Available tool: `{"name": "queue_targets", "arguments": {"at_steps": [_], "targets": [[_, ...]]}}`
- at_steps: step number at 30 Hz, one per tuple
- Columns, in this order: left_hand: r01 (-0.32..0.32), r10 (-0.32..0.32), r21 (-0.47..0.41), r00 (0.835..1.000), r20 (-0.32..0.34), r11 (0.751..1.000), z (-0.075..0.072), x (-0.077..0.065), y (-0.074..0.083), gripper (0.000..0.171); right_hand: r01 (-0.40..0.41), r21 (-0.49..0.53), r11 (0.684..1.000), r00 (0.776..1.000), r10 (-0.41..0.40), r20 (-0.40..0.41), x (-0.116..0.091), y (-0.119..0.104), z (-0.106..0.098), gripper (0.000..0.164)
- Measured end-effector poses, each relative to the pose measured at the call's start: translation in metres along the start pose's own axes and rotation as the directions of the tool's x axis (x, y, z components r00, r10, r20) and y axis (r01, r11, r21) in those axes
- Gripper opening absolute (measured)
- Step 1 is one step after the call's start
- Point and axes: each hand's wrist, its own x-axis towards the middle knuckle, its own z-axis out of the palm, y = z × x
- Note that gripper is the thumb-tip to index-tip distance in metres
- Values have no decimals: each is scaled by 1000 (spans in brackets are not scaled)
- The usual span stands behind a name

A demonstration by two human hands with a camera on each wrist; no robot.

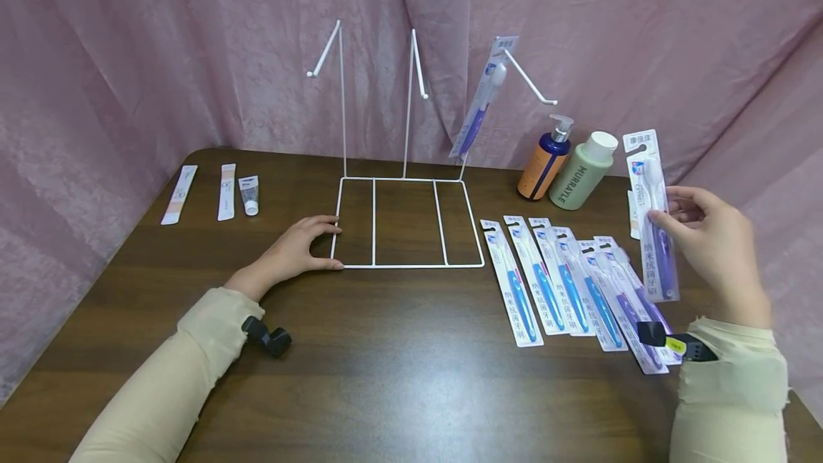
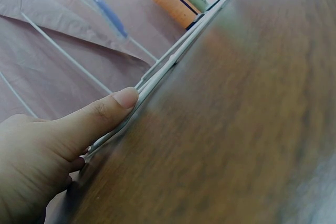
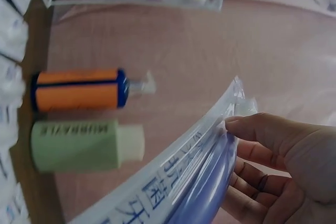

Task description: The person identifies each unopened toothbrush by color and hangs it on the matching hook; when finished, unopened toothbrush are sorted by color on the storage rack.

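Left hand [image 1: 289, 249], loosely spread, touches the white rack [image 1: 374, 227] while the right hand [image 1: 716, 245] pinches a packaged toothbrush [image 1: 659, 256].

Wire display rack [image 1: 411, 266] on the counter [image 1: 386, 384], one toothbrush pack [image 1: 481, 102] hung from its rightmost hook [image 1: 530, 81], two sachets [image 1: 226, 192] and a squeeze tube [image 1: 249, 196] off to its left, toothbrush packs [image 1: 517, 291] to its right, pump bottle [image 1: 544, 166] and MURRAYLE bottle [image 1: 581, 173] behind those, curtain [image 1: 193, 56] behind everything.

at least eight toothbrush packs [image 1: 512, 283] and two sachets [image 1: 179, 195]; two bottles [image 1: 581, 171], one tube [image 1: 249, 196], one rack [image 1: 411, 266]
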Motion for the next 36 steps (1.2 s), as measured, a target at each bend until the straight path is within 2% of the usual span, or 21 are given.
{"name": "queue_targets", "arguments": {"at_steps": [8,14,18,25,36], "targets": [[2,-3,-5,1000,-6,1000,-1,-1,0,74,6,92,996,997,1,-78,6,-43,7,49],[-3,3,4,1000,-13,1000,-1,-1,-1,74,84,178,980,984,-53,-172,7,-73,18,41],[-9,9,6,1000,-17,1000,1,-3,-1,74,133,211,968,976,-91,-197,7,-89,25,40],[-6,6,3,1000,-17,1000,2,-3,0,73,155,243,958,977,-112,-182,7,-107,36,42],[-14,14,5,1000,-17,1000,2,-2,-1,73,262,294,919,958,-211,-194,9,-121,50,39]]}}
